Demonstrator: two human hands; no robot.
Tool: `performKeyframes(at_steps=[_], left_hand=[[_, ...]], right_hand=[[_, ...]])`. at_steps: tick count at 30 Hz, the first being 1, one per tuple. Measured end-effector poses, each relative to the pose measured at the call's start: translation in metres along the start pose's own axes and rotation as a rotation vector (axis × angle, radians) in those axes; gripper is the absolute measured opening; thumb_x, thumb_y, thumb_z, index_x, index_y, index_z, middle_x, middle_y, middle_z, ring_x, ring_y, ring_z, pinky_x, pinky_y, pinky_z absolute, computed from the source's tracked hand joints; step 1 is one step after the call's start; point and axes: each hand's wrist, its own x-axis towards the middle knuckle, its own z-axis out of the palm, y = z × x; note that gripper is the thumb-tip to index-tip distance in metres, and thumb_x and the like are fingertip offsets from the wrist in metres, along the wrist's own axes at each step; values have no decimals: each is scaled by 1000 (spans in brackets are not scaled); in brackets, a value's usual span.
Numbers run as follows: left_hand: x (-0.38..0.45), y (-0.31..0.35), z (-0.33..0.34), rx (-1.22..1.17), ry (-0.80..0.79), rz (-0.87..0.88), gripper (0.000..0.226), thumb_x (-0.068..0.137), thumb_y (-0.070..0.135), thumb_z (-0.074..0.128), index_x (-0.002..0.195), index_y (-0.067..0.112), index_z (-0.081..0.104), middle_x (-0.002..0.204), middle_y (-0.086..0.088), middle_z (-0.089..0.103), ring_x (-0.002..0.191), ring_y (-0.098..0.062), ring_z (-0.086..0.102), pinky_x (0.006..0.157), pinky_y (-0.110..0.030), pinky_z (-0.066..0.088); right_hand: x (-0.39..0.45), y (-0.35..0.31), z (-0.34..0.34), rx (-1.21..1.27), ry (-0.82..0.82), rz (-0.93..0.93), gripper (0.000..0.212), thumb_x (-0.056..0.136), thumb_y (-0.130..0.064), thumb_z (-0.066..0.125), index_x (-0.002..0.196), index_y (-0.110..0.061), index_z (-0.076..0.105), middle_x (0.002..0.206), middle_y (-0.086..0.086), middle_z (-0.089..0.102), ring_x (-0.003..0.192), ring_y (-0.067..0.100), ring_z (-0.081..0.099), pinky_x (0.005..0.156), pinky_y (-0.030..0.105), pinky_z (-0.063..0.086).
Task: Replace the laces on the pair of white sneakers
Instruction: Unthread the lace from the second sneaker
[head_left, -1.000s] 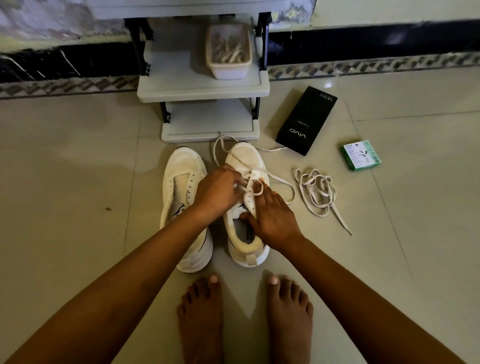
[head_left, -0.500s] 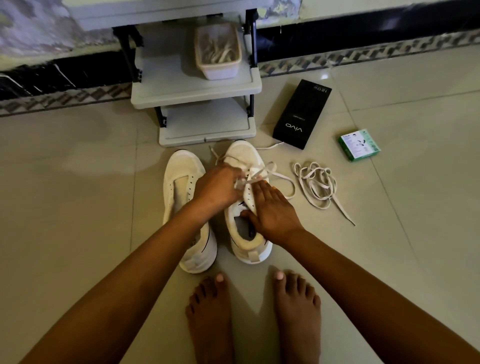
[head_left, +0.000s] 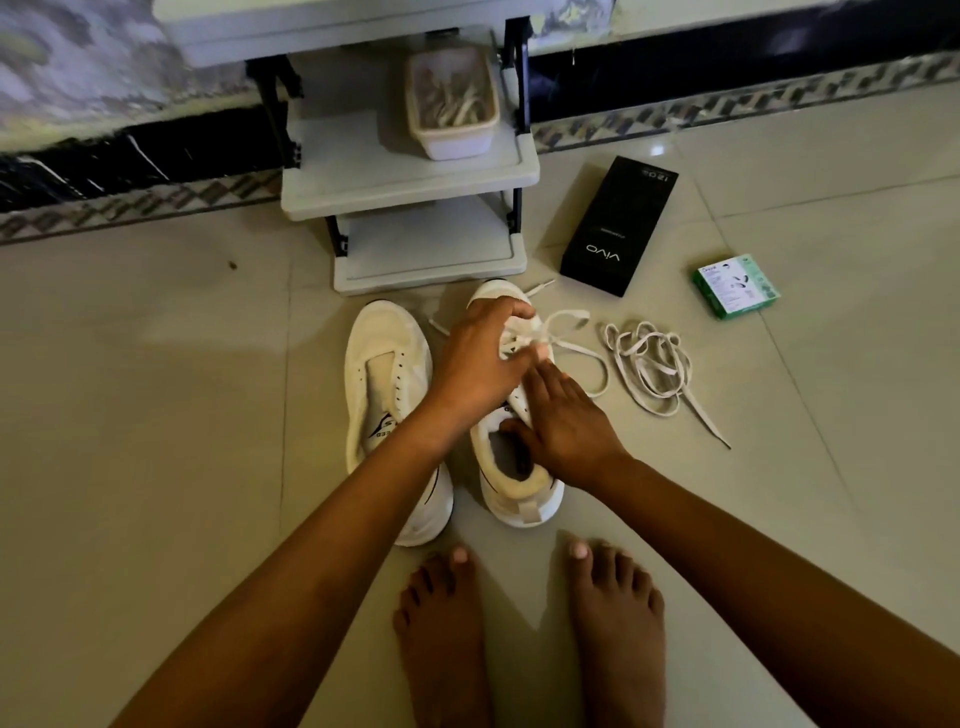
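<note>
Both sneakers are standing side by side on the floor, just in front of the shelf unit (head_left: 410, 187). The left hand (head_left: 480, 358) is reaching over the right sneaker (head_left: 511, 467), its fingers pinching the lace (head_left: 569, 332) at the eyelets near the toe. The right hand (head_left: 563, 426) is gripping the shoe's collar, thumb curled inside, steadying it. The left sneaker (head_left: 382, 364) is sitting laceless. By my reading, this lace is being worked through the eyelets; next comes drawing it clear without snagging. A loose lace (head_left: 649, 364) is lying on the floor beside.
</note>
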Motion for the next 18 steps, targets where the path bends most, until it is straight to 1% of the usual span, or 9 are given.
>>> performKeyframes(at_steps=[2,4,6,8,11,12,14,16,18], left_hand=[[-2,-16,-1,257,-149,11,45,83,18,66,126,23,53,134,-5,46,117,-22,51,92,-33,46],[-7,-25,2,386,-213,-7,41,81,19,67,121,22,58,135,-3,45,116,-25,52,93,-38,47],[-9,-26,6,455,-152,-12,34,83,20,65,117,21,61,135,0,46,112,-25,55,90,-38,49],[-9,-22,7,525,-70,-22,24,89,20,57,112,18,64,129,-3,52,106,-27,58,85,-37,50],[-1,-17,5,610,-60,-39,22,90,22,55,106,11,66,118,-7,57,98,-29,61,81,-37,51],[2,-14,2,575,-89,-37,18,88,21,58,101,11,66,115,-7,58,97,-29,61,80,-34,50],[8,-4,-9,349,-152,-15,4,85,15,64,88,15,67,107,-3,60,93,-22,60,77,-26,43],[10,8,-21,114,-173,-37,5,84,12,67,87,15,69,97,2,60,86,-13,56,75,-22,39],[9,9,-27,-71,-124,-84,6,85,11,66,88,15,68,89,6,61,82,-10,56,77,-23,41]], right_hand=[[0,-1,-1,21,14,-1,74,95,-54,34,150,-9,12,158,12,11,146,23,10,116,31,10],[-1,-1,-2,38,19,-4,74,93,-55,33,150,-11,14,158,11,11,146,23,9,116,30,10],[-3,-1,-4,34,14,-8,70,96,-50,38,149,-10,14,158,10,8,146,22,7,116,29,9],[-3,-2,-6,22,15,-10,70,97,-48,39,150,-10,13,158,10,6,146,23,7,116,28,8],[-2,-3,-5,10,14,-10,73,96,-48,39,150,-9,9,158,11,7,145,24,10,115,29,10],[-2,-3,-5,5,5,-12,73,96,-48,39,150,-9,9,158,12,8,145,25,11,116,29,10],[0,-3,-5,-3,-33,-6,74,97,-48,37,150,-8,6,158,12,6,145,25,8,116,30,8],[0,-3,-8,8,-71,5,75,97,-48,36,150,-9,0,159,11,-1,146,23,3,116,29,5],[0,-4,-8,16,-58,8,76,97,-48,36,150,-10,-2,159,10,-3,146,22,1,116,29,5]])
